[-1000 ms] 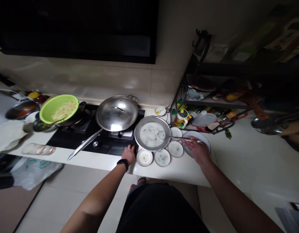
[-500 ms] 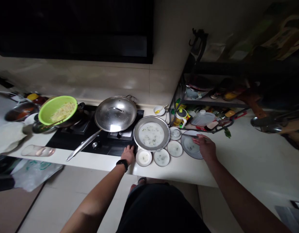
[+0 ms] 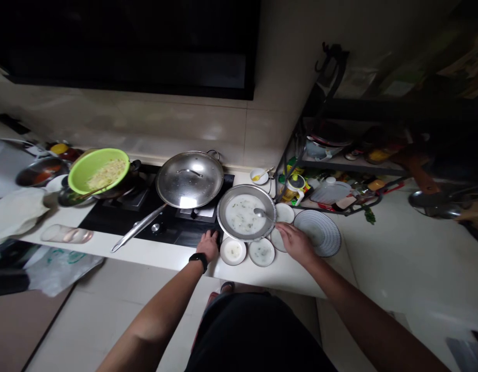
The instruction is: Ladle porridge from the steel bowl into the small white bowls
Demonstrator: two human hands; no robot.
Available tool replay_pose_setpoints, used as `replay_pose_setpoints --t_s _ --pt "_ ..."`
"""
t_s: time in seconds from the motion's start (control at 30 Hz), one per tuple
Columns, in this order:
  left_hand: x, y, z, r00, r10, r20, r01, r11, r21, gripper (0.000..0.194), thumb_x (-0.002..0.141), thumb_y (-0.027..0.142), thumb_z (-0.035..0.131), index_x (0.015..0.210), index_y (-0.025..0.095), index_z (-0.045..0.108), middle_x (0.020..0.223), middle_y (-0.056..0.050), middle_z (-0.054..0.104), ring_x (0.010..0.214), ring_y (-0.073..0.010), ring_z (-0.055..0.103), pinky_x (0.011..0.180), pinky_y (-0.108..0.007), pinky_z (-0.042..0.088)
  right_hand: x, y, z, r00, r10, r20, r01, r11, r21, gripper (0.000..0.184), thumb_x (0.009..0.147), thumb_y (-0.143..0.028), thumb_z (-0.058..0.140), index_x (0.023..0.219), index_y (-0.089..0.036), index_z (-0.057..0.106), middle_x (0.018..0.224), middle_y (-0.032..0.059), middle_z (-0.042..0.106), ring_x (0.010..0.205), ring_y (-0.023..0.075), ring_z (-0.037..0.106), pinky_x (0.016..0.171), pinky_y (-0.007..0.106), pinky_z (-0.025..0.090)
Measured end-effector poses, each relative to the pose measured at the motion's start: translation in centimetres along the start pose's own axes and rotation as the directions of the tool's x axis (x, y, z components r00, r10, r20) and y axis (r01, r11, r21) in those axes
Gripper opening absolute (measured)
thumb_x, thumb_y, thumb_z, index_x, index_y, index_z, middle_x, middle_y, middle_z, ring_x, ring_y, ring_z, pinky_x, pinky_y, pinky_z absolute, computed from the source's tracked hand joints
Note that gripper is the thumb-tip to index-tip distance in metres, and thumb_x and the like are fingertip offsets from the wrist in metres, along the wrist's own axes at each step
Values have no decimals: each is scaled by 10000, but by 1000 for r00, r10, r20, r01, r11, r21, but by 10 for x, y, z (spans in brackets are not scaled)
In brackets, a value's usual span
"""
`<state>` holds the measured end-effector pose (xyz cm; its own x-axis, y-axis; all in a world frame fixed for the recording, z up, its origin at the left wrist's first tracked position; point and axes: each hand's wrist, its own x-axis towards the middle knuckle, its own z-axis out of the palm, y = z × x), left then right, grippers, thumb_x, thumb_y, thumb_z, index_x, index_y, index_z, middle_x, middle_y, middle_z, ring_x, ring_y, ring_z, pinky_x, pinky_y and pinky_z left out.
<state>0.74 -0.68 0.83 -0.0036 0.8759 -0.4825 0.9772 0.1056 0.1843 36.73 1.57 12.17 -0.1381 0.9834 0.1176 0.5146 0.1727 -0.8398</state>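
My right hand grips the handle of a metal spoon, whose bowl is over the wide metal basin of white liquid with green bits. My left hand lies with its fingers stretched on the right front corner of the black stove. Between the hands, in front of the basin, are two small dishes of similar liquid, a left dish and a right dish. Another small dish is partly hidden by my right hand, and a fourth-side dish sits behind it. A patterned plate holds more liquid.
A lidded wok stands on the stove, its long handle reaching over the front edge. At left are a green bowl of pale shreds and a glass lying flat. A small saucer and a rack with bottles stand behind.
My right hand has moved left with the spoon, from above the small dish and patterned plate to the basin. My left hand stays at the stove corner. The view has shifted slightly.
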Motion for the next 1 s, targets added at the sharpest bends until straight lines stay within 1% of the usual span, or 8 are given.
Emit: replay_pose_setpoints --t_s 0.1,0.2,0.33,0.43,0.57,0.7,0.83,1.0 --pt "0 0 0 1000 0 4 0 1000 -8 665 956 212 483 1621 215 462 1603 -172 459 1353 -327 489 1198 -448 367 9 7 28 977 204 -63 -191 967 171 262 903 -513 699 989 -280 783 1014 94 842 1017 308 798 1025 481 612" --pt "-1 0 0 1000 3 9 -3 1000 -13 663 962 219 480 1625 202 457 1599 -182 457 1354 -336 485 1194 -453 367 12 15 45 895 431 -111 -356 843 402 328 875 -571 732 958 -253 742 811 74 822 819 291 818 865 459 671" --pt "-1 0 1 1000 10 -2 -10 1000 -22 661 964 239 485 1623 183 464 1591 -182 470 1345 -339 491 1188 -444 372 13 19 48 790 611 -54 -441 627 642 291 834 -468 828 890 -208 710 720 53 790 742 263 824 743 385 690" --pt "-1 0 0 1000 13 -10 -14 1000 -23 657 959 235 489 1613 178 482 1595 -174 473 1347 -332 494 1192 -430 371 10 18 41 757 653 -12 -454 540 708 262 830 -395 853 881 -184 707 722 69 791 716 248 824 730 354 691" --pt "-2 0 -1 1000 3 -3 -3 1000 -9 668 954 204 473 1621 185 474 1601 -167 471 1353 -323 490 1188 -424 379 5 15 26 760 649 -14 -432 521 736 288 817 -397 873 912 -174 716 754 95 806 759 258 833 788 370 694" --pt "-1 -1 0 1000 1 -2 -1 1000 9 661 953 205 473 1615 205 479 1600 -163 475 1349 -321 493 1185 -437 384 -3 16 2 772 632 -71 -384 553 739 369 790 -457 905 950 -176 728 784 96 813 800 283 838 825 419 695" --pt "1 -3 3 1000 12 -6 -12 999 41 654 953 191 461 1607 197 484 1591 -174 481 1347 -328 497 1186 -442 376 -17 22 -33 757 634 -155 -328 575 750 383 768 -468 935 922 -188 724 787 88 806 801 303 837 841 474 699" --pt "5 -5 5 1000 22 0 -22 997 75 685 926 194 501 1610 188 469 1573 -197 486 1351 -341 502 1207 -466 336 -46 36 -85 707 647 -285 -229 591 774 461 622 -470 1023 798 -186 705 926 93 815 742 308 829 820 520 709"
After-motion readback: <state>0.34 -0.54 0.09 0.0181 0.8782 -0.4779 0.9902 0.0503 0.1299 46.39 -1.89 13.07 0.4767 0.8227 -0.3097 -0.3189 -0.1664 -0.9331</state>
